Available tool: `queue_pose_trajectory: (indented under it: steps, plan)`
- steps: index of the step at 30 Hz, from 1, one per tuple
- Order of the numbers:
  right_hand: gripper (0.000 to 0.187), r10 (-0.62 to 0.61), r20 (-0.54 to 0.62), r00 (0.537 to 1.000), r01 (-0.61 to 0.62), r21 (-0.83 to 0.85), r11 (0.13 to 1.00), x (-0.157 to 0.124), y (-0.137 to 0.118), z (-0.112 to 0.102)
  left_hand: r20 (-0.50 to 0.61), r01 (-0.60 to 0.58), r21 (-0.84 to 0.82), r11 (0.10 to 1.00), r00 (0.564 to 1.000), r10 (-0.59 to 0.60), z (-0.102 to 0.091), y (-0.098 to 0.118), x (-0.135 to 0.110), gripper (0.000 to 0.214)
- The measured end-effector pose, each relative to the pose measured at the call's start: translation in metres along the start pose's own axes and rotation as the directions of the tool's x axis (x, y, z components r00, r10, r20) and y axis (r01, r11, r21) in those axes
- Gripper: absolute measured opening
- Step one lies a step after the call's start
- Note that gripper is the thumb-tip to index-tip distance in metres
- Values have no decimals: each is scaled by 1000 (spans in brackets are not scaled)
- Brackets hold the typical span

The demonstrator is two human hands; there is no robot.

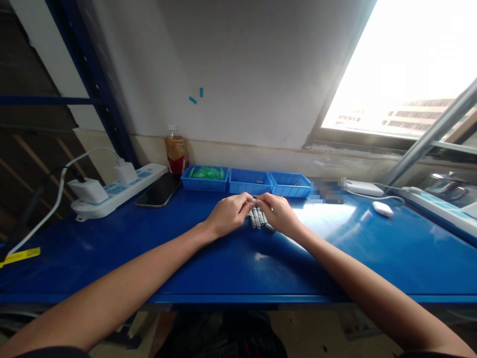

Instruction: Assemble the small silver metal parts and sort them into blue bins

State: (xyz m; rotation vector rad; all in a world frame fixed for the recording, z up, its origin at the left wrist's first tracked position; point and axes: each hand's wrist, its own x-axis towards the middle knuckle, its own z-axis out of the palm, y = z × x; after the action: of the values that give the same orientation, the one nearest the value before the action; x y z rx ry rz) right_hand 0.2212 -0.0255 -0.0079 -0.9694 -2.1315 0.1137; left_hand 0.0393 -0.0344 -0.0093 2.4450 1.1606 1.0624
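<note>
Several small grey cylinder-like pieces (pixel 257 219) lie side by side in a cluster at the middle of the blue table (pixel 208 268). Just behind the cluster, my left hand (pixel 231 211) and my right hand (pixel 278 211) meet almost fingertip to fingertip. On each hand the thumb and fingers are pinched together. A thin, light-coloured bit shows between the fingertips, too small to name. My right hand partly covers the right side of the cluster.
Three blue bins stand behind my hands: the left bin (pixel 204 186) holds green pieces, the middle bin (pixel 249 189) and right bin (pixel 290 191) a few small parts. Left are a phone (pixel 160 190), a drink bottle (pixel 176 151) and a power strip (pixel 119 191); right, a white case (pixel 382 209).
</note>
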Motion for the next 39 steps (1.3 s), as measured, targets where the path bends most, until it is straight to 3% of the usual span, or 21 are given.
queue_pose_trajectory:
  steps: [9, 14, 20, 26, 31, 36, 39]
  plan:
    - [25, -116, -41, 992, 114, -62, 992, -2, 2, -6, 51, 27, -287, 957, 999, -13, 2, 3, 2, 26]
    - [15, -160, -47, 986, 154, -99, 983, -1, -1, -11, 17, 99, -307, 946, 995, -99, 0, 3, 4, 36]
    - [16, -232, 39, 972, 236, -196, 952, 4, -8, -13, 49, 114, -222, 968, 993, -105, -8, -1, 8, 48]
    - [24, -82, -161, 984, 15, -379, 925, 33, 29, -11, 99, 74, 156, 985, 991, -90, -21, -35, 10, 24]
    - [21, 32, -208, 978, -129, -473, 872, 41, 59, -2, 182, 48, 248, 967, 979, -95, -26, -46, 8, 25]
    - [17, -11, -142, 990, -50, -416, 908, 25, 36, 2, 264, -21, 251, 968, 963, -47, -22, -38, 8, 15]
    - [16, -81, -58, 995, 62, -269, 961, 18, 14, 7, 201, -49, 227, 973, 980, 2, -22, -33, 11, 13]
